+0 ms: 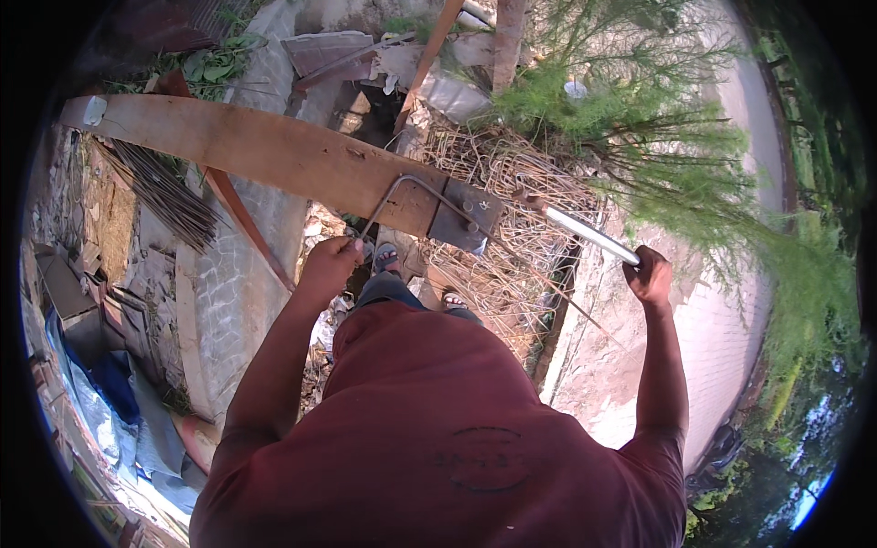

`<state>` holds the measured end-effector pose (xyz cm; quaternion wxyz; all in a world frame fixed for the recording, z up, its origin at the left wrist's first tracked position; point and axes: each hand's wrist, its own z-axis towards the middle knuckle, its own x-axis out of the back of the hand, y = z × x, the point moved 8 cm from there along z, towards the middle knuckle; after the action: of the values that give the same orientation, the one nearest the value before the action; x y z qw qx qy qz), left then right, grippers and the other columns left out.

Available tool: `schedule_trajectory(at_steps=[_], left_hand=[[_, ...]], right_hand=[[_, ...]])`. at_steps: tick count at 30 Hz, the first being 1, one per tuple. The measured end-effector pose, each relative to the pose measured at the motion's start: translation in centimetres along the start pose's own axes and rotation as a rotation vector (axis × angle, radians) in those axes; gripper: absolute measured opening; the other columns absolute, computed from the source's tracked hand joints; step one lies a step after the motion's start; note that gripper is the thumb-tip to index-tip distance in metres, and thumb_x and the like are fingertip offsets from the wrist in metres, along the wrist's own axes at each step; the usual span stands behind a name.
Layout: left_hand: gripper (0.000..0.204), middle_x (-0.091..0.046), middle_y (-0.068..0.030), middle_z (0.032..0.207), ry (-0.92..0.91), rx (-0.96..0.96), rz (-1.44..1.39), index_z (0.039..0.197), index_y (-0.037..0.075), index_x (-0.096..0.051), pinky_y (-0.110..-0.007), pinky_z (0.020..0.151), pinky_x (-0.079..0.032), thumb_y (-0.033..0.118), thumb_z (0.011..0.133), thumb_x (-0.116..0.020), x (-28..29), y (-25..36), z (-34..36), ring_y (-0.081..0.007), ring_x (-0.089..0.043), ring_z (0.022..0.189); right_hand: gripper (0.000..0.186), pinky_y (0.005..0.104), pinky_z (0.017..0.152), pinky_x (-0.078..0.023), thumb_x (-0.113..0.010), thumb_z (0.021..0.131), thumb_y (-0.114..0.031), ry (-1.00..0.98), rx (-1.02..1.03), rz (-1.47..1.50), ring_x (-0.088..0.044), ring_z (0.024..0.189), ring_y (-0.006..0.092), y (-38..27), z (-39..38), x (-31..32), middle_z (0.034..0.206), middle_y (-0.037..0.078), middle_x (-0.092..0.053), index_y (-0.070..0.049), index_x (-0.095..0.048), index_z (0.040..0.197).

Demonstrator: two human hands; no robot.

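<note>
My left hand (331, 267) is closed round the end of a thin steel rod (427, 183). From there the rod rises, bends over the plank, crosses a dark metal plate (457, 228) with short pegs, and runs down to the right. The plate sits on the right end of a long brown wooden plank (265, 146). My right hand (650, 276) grips the end of a silver pipe handle (589, 233) with a rusty head. That head is just right of the plate, apart from the rod.
A tangled heap of bent rods (512, 283) lies below and beyond the plate. Straight rods (164, 192) are bundled at left. Slanted wooden props (242, 219) stand under the plank. Feathery green branches (639, 119) hang at right, over a pale concrete strip (676, 320).
</note>
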<state>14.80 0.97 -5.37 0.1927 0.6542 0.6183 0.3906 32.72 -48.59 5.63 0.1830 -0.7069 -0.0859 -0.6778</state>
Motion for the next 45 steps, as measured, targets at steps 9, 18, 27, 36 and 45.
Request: schedule_trajectory(at_steps=[9, 18, 27, 36, 45], left_hand=[[0.032, -0.047, 0.0001, 0.057, 0.014, 0.006, -0.003, 0.074, 0.001, -0.060, -0.027, 0.050, -0.033, 0.028, 0.092, -0.055, 0.0, -0.4, 0.2, -0.0080, -0.041, 0.052], [0.034, -0.050, -0.0021, 0.059, 0.043, 0.015, 0.019, 0.075, 0.000, -0.061, -0.028, 0.054, -0.037, 0.030, 0.091, -0.055, 0.3, -0.2, -0.2, -0.0100, -0.045, 0.057], [0.036, -0.054, -0.0048, 0.062, 0.028, 0.020, 0.035, 0.076, -0.001, -0.062, -0.030, 0.058, -0.039, 0.032, 0.090, -0.056, 0.1, -0.2, -0.2, -0.0125, -0.048, 0.059], [0.041, -0.052, -0.0114, 0.058, 0.330, -0.223, 0.241, 0.076, -0.001, -0.061, -0.035, 0.056, -0.040, 0.037, 0.090, -0.057, 0.9, -0.9, -0.5, -0.0205, -0.048, 0.054], [0.026, -0.061, -0.0149, 0.071, 0.780, -0.268, 0.515, 0.095, 0.006, -0.063, -0.039, 0.062, -0.045, 0.029, 0.092, -0.052, 5.6, -12.5, -15.8, -0.0318, -0.060, 0.066]], right_hand=[[0.013, 0.0410, 0.065, -0.045, -0.067, 0.064, -0.016, -0.234, 0.174, 0.271, -0.056, 0.070, 0.0307, 7.6, 10.9, -8.4, 0.068, 0.010, -0.054, -0.010, -0.057, 0.070], [0.015, 0.0379, 0.077, -0.043, -0.065, 0.062, -0.015, -0.123, 0.788, -0.187, -0.056, 0.080, 0.0241, -5.1, 17.9, -4.5, 0.072, 0.002, -0.057, -0.017, -0.057, 0.075], [0.017, 0.0387, 0.076, -0.044, -0.066, 0.063, -0.014, -0.054, 0.667, 0.134, -0.058, 0.085, 0.0257, -2.8, 16.9, -5.1, 0.075, 0.005, -0.059, -0.016, -0.061, 0.079], [0.024, 0.0441, 0.083, -0.042, -0.069, 0.066, -0.024, -0.183, 0.469, -0.241, -0.059, 0.089, 0.0302, -2.1, 16.6, -5.8, 0.081, 0.010, -0.063, -0.015, -0.066, 0.088], [0.013, 0.0460, 0.079, -0.045, -0.062, 0.071, -0.024, 0.069, 0.381, -0.288, -0.063, 0.079, 0.0342, -2.2, 14.6, -5.8, 0.074, 0.013, -0.065, -0.013, -0.063, 0.078]])
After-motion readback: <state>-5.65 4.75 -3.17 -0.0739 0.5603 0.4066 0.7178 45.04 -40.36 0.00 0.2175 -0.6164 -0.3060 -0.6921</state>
